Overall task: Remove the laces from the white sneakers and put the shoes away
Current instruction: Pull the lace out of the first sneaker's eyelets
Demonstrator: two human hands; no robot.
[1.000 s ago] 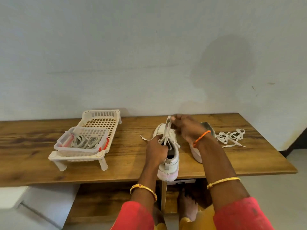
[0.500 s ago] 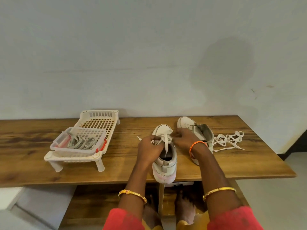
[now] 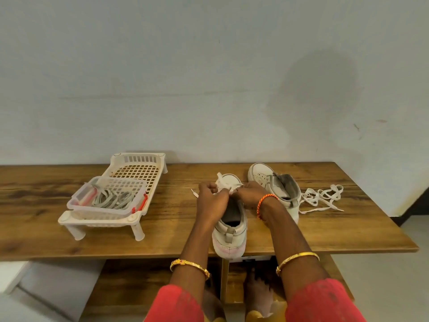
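The left hand (image 3: 210,202) and right hand (image 3: 249,196) each pinch the lace (image 3: 224,183) over the near sneaker (image 3: 232,219) on the bench (image 3: 162,228); the second sneaker (image 3: 276,184) lies just right of the right hand.

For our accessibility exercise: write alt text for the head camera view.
Both hands, left and right, pinch the lace of a white sneaker on a wooden table; beside it lie a second sneaker and a loose lace.
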